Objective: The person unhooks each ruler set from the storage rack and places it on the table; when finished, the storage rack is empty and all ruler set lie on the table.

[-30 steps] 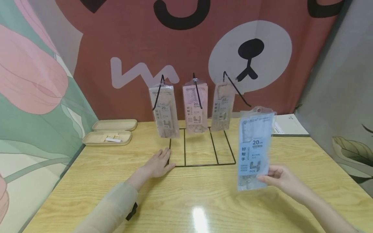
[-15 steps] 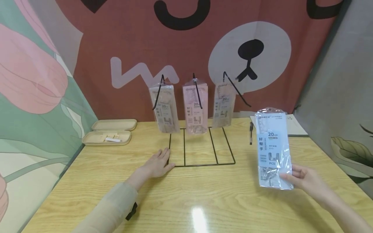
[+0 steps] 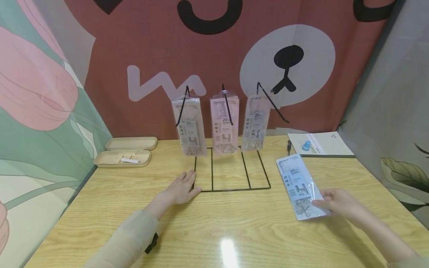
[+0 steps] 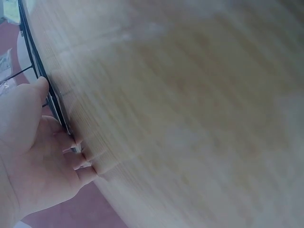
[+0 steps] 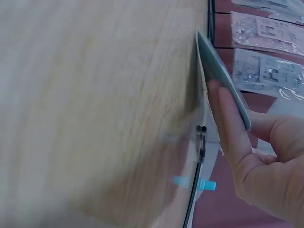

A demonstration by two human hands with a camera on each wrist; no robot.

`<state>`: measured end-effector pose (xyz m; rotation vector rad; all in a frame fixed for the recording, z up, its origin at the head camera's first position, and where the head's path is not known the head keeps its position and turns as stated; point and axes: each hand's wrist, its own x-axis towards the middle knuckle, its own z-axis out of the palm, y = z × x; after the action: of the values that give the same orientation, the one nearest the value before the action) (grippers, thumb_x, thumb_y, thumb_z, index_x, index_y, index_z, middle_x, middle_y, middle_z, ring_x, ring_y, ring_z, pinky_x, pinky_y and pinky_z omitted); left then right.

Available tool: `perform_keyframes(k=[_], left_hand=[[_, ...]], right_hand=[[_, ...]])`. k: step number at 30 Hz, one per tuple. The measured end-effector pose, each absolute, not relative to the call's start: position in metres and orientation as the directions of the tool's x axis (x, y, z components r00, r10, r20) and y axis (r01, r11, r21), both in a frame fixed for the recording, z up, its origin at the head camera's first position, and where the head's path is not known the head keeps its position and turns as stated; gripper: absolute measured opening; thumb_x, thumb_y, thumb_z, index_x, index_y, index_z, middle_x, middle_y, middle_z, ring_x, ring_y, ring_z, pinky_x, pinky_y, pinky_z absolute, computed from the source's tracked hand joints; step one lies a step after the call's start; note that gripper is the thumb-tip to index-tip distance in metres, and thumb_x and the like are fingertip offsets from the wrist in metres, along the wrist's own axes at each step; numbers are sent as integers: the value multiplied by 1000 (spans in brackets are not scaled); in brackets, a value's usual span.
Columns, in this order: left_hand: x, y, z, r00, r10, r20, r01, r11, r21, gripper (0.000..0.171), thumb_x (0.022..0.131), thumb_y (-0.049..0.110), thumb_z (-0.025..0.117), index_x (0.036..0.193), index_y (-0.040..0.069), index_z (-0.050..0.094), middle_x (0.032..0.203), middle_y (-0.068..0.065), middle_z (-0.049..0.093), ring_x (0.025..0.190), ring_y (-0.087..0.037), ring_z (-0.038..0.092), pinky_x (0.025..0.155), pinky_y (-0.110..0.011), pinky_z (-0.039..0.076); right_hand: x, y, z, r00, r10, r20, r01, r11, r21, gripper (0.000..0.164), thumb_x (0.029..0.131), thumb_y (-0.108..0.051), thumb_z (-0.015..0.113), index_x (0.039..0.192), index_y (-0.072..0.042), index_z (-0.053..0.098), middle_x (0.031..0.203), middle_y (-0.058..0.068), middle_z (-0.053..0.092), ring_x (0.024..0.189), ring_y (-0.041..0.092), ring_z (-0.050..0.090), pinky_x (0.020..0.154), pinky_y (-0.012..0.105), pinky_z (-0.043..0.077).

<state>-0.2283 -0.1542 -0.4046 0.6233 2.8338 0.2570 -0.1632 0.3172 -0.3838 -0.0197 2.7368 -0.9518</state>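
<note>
My right hand (image 3: pixel 342 204) pinches the lower right edge of a blue ruler set packet (image 3: pixel 298 184) with the thumb in front. The packet tilts back above the table, right of a black wire rack (image 3: pixel 231 190). In the right wrist view it shows nearly edge-on (image 5: pixel 223 71), with fingers behind it. My left hand (image 3: pixel 182 189) lies with fingers extended at the rack's front left corner, touching the frame. Three similar packets hang on the rack's hooks: a pale one (image 3: pixel 190 128), a pink one (image 3: pixel 225 130) and a greyish-blue one (image 3: pixel 256 124).
An open beige case (image 3: pixel 124 158) with small items stands at the back left. At the back right lie a notebook (image 3: pixel 335 145), a small blue object (image 3: pixel 306 145) on it, and a black pen (image 3: pixel 289 147). A patterned curtain (image 3: pixel 151 44) hangs behind the table.
The blue packet went right, then came slightly back left and tipped from near upright to leaning back, uncovering the notebook and blue object. My left hand stayed put.
</note>
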Motion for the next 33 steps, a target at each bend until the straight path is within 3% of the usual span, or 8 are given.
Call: perform_keyframes(k=[4, 7, 11, 16, 23, 29, 33], left_hand=[[-228, -155, -405, -885, 431, -177, 393, 895, 211, 69, 101, 44, 34, 149, -3, 15, 157, -21, 10, 143, -44, 13, 116, -54, 16], [-229, -155, -406, -883, 434, -178, 395, 893, 216, 70, 101, 44, 34, 149, -3, 15, 157, -21, 9, 143, -44, 12, 116, -55, 16], [-229, -155, -406, -879, 446, -168, 404, 885, 232, 70, 101, 42, 35, 148, -5, 15, 156, -22, 10, 142, -45, 12, 115, -56, 16], [-229, -155, -406, -881, 440, -173, 398, 888, 231, 69, 101, 42, 35, 149, -4, 15, 157, -22, 10, 143, -45, 11, 116, -55, 15], [-230, -155, -405, -888, 419, -191, 376, 899, 225, 70, 101, 45, 33, 149, -2, 14, 157, -19, 8, 143, -43, 10, 116, -55, 15], [-229, -154, -405, -887, 419, -194, 375, 899, 227, 70, 101, 45, 33, 150, -1, 14, 158, -19, 8, 144, -42, 10, 116, -54, 15], [-229, -153, -404, -887, 417, -198, 374, 900, 223, 70, 101, 45, 33, 150, -1, 14, 158, -19, 8, 144, -42, 10, 117, -53, 15]], right_hand=[[-172, 313, -385, -968, -69, -240, 91, 797, -597, 40, 86, -31, 66, 99, 7, 65, 82, 6, 68, 72, 13, 56, 62, 28, 45], [-175, 312, -383, -978, -52, -202, 67, 838, -541, 39, 85, -29, 67, 94, 9, 66, 79, 11, 66, 71, 18, 55, 60, 28, 44], [-176, 313, -377, -994, -61, -89, -12, 885, -466, 51, 86, -27, 66, 106, 20, 58, 96, 32, 65, 83, 40, 64, 71, 44, 54], [-180, 311, -370, -995, -101, 20, -98, 874, -476, 64, 90, -28, 63, 121, 25, 45, 118, 44, 50, 105, 57, 52, 86, 59, 47], [-199, 296, -367, -979, -163, 126, -206, 797, -568, 73, 92, -36, 58, 139, 14, 32, 138, 37, 38, 123, 56, 38, 99, 62, 35], [-225, 282, -371, -974, -169, 152, -226, 674, -703, 75, 92, -34, 60, 144, 9, 26, 145, 33, 31, 133, 50, 31, 108, 57, 29], [-241, 274, -374, -972, -183, 150, -234, 640, -732, 78, 92, -35, 60, 145, 7, 24, 147, 31, 30, 136, 46, 28, 110, 55, 26]])
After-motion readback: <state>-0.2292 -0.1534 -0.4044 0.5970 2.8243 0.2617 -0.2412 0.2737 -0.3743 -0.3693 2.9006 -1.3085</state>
